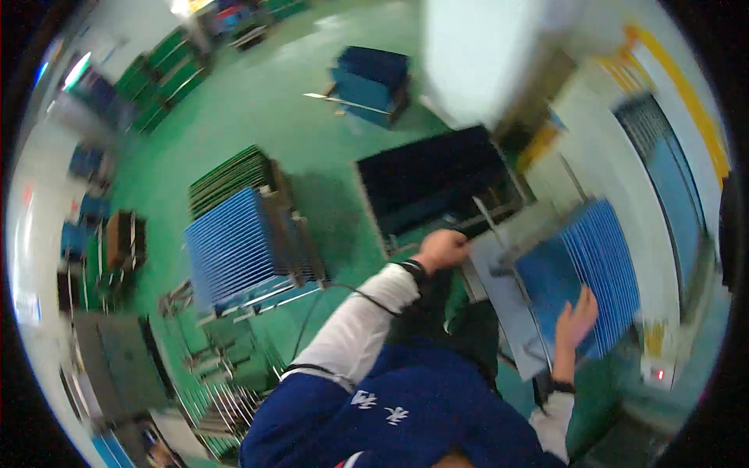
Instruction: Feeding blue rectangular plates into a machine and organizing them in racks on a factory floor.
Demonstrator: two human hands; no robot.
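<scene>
My left hand (443, 249) is closed at the near edge of a large dark panel rack (437, 183). Its fingers look curled, but what they grip is blurred and cannot be made out. Around that wrist sits a black band, and a dark cord runs off to the left. My right hand (577, 318), fingers stretched out, lies against the blue panels (550, 273). These stand in a close row on the right, beside a white machine. A pale grey plate (507, 320) with a metal rod along its side lies between my body and the blue panels.
A rack of blue and green panels (234, 246) stands on the green floor to the left. Farther off is another stack of dark blue panels (367, 86). The white machine (663, 156) with a slot runs along the right. A grey cabinet (117, 366) stands at lower left.
</scene>
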